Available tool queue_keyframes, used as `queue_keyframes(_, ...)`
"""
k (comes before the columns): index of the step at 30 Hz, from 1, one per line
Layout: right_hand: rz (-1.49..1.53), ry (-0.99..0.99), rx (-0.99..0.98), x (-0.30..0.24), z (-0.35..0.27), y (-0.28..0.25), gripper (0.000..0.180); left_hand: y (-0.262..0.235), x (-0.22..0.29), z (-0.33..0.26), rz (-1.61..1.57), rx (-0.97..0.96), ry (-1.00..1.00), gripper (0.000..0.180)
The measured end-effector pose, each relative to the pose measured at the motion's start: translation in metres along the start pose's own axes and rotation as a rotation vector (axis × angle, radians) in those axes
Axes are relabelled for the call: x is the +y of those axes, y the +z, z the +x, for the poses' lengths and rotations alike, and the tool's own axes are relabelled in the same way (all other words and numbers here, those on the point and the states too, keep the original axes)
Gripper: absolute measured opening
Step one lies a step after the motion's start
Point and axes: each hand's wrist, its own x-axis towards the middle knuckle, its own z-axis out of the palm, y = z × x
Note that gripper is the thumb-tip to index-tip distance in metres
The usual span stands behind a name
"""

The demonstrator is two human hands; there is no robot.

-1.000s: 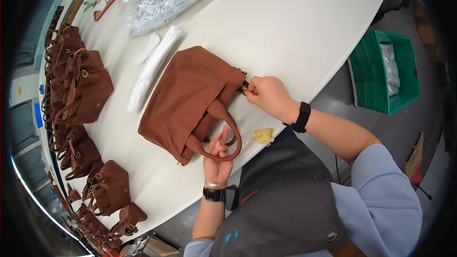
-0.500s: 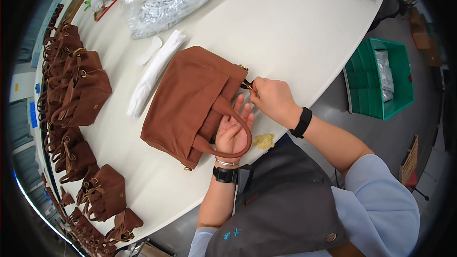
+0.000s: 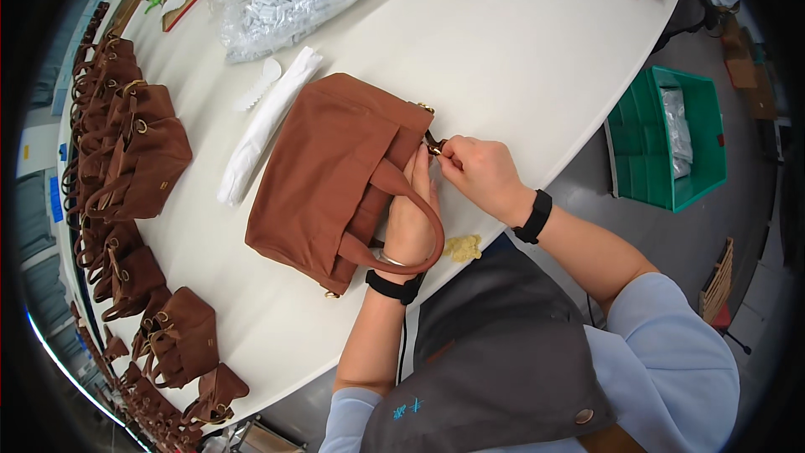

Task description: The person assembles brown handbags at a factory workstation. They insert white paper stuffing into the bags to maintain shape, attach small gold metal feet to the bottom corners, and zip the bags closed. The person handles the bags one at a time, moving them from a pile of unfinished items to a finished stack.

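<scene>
A brown handbag (image 3: pixel 335 164) lies tilted on the white table, its rolled handle (image 3: pixel 434 235) toward me. My left hand (image 3: pixel 409 222) reaches through under that handle, back of the hand up. Its fingers are stretched along the bag's right end, and their tips are partly hidden. My right hand (image 3: pixel 485 172) pinches a short dark strap with gold hardware (image 3: pixel 434 148) at this end, thumb and forefinger closed on it. Close to the left fingertips, the strap joins the bag near a gold ring (image 3: pixel 426 108).
A crumpled yellowish lump (image 3: pixel 463 247) lies near the table edge. Beyond the bag are a rolled white wrap (image 3: pixel 268 126), a white serrated piece (image 3: pixel 261 84) and a clear bag of small white pieces (image 3: pixel 302 0). Brown handbags (image 3: pixel 151 151) line the left. A green crate (image 3: pixel 646 143) stands right.
My left hand has turned from palm up to back up, and its fingers have moved up to the strap. The handbag has shifted slightly. A gloved hand at the far left has drawn away.
</scene>
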Motion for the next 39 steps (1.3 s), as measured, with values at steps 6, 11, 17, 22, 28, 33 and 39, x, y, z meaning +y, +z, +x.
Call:
queue_keyframes(6, 0.110, 0.067, -0.028, -0.003, 0.001, -0.002, 0.010, 0.001, -0.004, 0.004, 0.085, -0.027, 0.036, 0.052)
queue_keyframes(11, 0.034, 0.046, 0.042, 0.017, 0.010, -0.005, 0.012, -0.010, -0.012, -0.030, 0.243, -0.146, 0.027, 0.058)
queue_keyframes(17, -0.110, -0.294, -0.247, -0.010, -0.030, -0.025, 0.004, -0.031, -0.007, -0.094, 0.129, -0.179, -0.119, 0.062)
queue_keyframes(22, -0.025, -0.608, -0.389, -0.043, -0.100, -0.006, 0.021, -0.060, -0.013, -0.157, 0.185, -0.039, -0.051, 0.043)
queue_keyframes(28, -0.204, -0.682, -0.378, -0.050, -0.132, 0.018, 0.039, -0.066, 0.016, -0.100, 0.701, -0.002, 0.126, 0.037)
queue_keyframes(33, -0.180, -0.776, -0.399, -0.037, -0.150, 0.022, 0.041, -0.084, 0.007, -0.074, 0.610, -0.128, 0.204, 0.028)
queue_keyframes(39, -0.268, -0.753, -0.187, -0.032, -0.144, 0.030, 0.039, -0.103, 0.014, -0.074, 0.101, 0.049, -0.003, 0.010)
